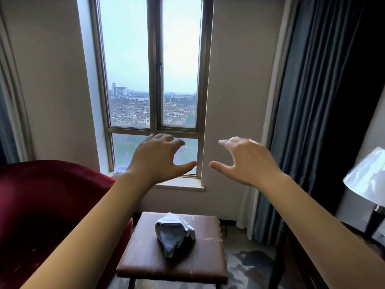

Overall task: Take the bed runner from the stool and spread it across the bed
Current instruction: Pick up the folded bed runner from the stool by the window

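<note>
Task status: not started, judged from the layout. The view faces a tall window [154, 80] flanked by a dark blue curtain [312, 101] on the right. A red armchair [41, 205] fills the lower left. The brown leather stool [145, 257] stands just beside the armchair, below the window sill, on patterned carpet [250, 268]. A table lamp [366, 178] sits at the right edge. The bed is not in view, so its condition cannot be assessed. Both arms extend forward at window height, well above the stool. The left hand [158, 157] and the right hand [248, 159] are near each other, palms facing away. The grip of each is spread, fingers loosely arched, thumbs pointing inward, holding nothing. The bed runner [174, 234] lies on the stool top near its middle as a compact grey-blue bundle with a pale edge, untouched by either hand. Remaining steps: reach down, take the runner, carry it to the bed, unfold and spread it. No container is visible; the stool carries only the runner.
</note>
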Demonstrator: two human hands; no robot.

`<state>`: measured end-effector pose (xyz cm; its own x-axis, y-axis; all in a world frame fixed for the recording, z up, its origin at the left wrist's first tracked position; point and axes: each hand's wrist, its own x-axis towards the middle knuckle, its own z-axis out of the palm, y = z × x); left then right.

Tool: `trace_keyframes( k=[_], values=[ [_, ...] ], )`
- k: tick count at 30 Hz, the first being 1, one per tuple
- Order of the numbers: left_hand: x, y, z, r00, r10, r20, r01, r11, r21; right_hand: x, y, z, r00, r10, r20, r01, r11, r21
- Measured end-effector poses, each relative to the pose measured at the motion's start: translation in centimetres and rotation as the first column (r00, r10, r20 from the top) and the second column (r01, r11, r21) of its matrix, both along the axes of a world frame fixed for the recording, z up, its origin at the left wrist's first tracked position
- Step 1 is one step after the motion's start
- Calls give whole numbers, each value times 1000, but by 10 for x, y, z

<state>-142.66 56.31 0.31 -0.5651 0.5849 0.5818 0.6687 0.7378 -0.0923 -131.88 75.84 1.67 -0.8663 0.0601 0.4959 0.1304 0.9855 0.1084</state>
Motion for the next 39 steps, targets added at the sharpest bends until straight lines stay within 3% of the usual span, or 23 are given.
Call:
trace_keyframes(
  k=[22, 39],
  values=[
    [-261, 112, -8, 996, 91, -8, -90, 996, 12, -284, 127, -3, 997, 81, -2, -81, 997, 13],
    [-449, 129, -29, 993, 111, 44, -111, 994, -6, -478, 150, -33, 992, 119, 32, -118, 993, -10]
  ],
)
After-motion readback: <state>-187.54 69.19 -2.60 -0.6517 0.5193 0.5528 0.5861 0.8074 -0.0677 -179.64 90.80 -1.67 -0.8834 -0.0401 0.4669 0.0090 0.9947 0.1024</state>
